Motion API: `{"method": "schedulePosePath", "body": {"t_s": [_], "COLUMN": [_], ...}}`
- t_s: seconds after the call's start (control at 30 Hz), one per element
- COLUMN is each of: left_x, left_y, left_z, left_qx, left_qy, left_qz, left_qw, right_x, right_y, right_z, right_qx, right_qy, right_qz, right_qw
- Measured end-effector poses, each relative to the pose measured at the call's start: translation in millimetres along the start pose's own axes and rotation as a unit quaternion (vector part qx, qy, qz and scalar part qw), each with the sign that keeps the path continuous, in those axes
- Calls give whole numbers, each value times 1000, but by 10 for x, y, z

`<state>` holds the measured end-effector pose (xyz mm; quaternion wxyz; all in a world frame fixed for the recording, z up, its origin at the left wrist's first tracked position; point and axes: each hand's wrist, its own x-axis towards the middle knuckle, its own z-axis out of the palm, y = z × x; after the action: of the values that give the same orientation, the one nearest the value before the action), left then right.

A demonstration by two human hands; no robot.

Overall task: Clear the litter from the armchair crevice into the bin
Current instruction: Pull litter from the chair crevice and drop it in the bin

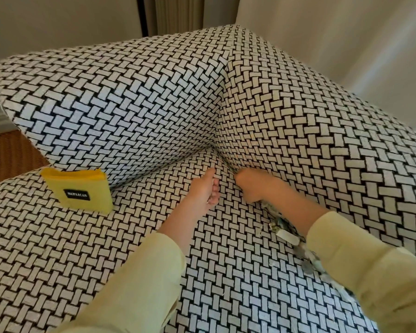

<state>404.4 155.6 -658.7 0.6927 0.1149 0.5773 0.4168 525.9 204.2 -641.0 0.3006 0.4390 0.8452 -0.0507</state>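
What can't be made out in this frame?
Head view:
right hand fingertips: buried in the armchair crevice; any hold on something is hidden.
litter: partly under the right forearm, blurred; kinds unclear.
bin: outside the frame.
yellow pouch label: too small to read.

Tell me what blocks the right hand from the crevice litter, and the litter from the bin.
Nothing visible blocks the right hand: the litter lies exposed in the crevice just below its wrist, partly hidden by the forearm. No bin is in view, so that path cannot be judged.
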Motion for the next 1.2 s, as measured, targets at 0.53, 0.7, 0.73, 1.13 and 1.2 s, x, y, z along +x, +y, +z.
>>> {"method": "schedulePosePath", "body": {"t_s": [0.53, 0.7, 0.73, 1.13, 1.2], "left_x": [-98, -101, -100, -159, -172], "left_y": [-68, -98, -87, -70, -77], "left_z": [-180, -139, -146, -155, -159], "left_qx": [10, 18, 16, 93, 107], "left_qy": [9, 11, 13, 41, 43], "left_qz": [-21, -24, -23, -2, 5], "left_qw": [1000, 999, 1000, 995, 993], "right_x": [-52, -218, -236, -160, -152], "right_y": [75, 162, 165, 73, 33], "right_z": [52, -71, -89, 33, 49], "right_qx": [141, 389, 423, 545, 522], "right_qy": [117, 87, 68, -3, 18], "right_qz": [21, -15, -16, -35, -25], "right_qw": [983, 917, 903, 838, 852]}}
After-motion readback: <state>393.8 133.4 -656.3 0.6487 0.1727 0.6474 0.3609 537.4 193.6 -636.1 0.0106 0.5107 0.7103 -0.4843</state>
